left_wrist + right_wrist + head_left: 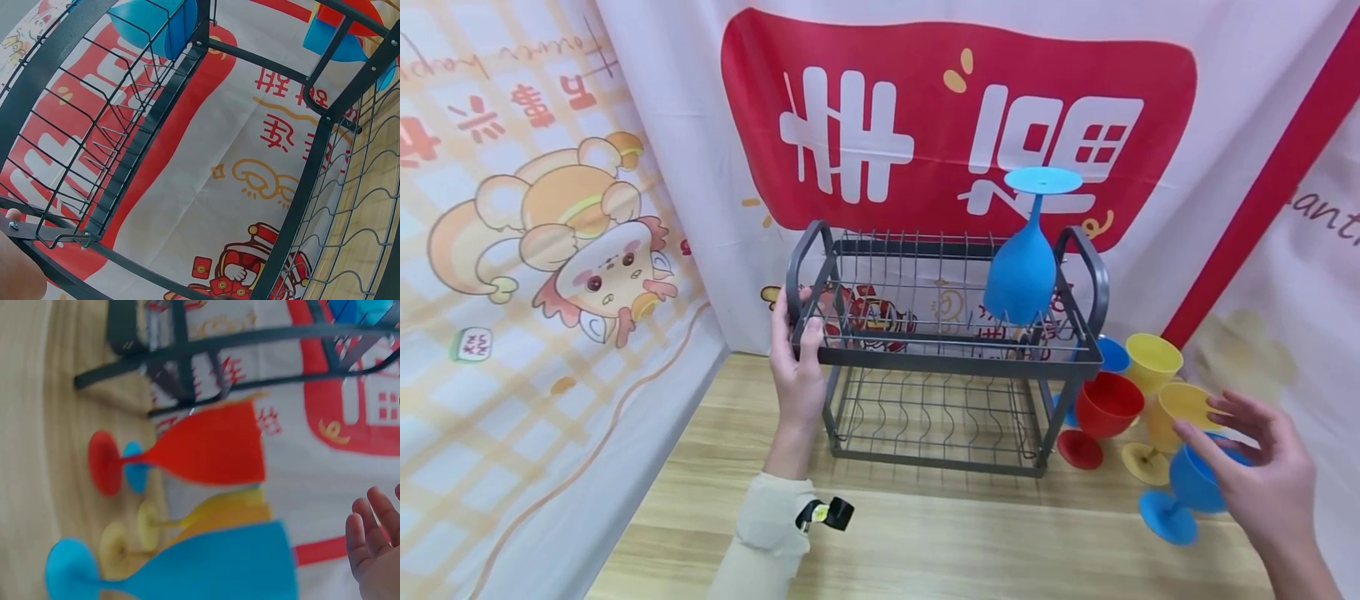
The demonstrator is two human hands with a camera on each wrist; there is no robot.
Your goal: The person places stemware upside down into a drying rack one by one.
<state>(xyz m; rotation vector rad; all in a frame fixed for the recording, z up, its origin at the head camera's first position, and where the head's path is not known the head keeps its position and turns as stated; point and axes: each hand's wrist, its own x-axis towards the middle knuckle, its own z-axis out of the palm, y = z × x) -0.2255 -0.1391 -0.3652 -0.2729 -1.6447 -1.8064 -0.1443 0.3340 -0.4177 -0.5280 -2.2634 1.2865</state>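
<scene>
My left hand (797,379) grips the left end of a dark grey two-tier dish rack (955,361), with the thumb over its upper frame. A blue plastic goblet (1022,271) stands upside down on the upper tier, near the right end, its foot upward. My right hand (1266,471) is beside the front blue goblet (1198,482), fingers loosely bent and holding nothing. In the right wrist view, a gap shows between this hand (378,540) and the goblet's rim. Upright to the rack's right are a red goblet (1108,407), two yellow goblets (1180,407) and another blue goblet (1112,354), partly hidden.
The rack stands on a light wood tabletop (925,533). Behind it hangs a white cloth with a large red print (940,133). Another printed cloth (550,375) borders the left side, and more cloth (1318,333) hangs behind the goblets at right.
</scene>
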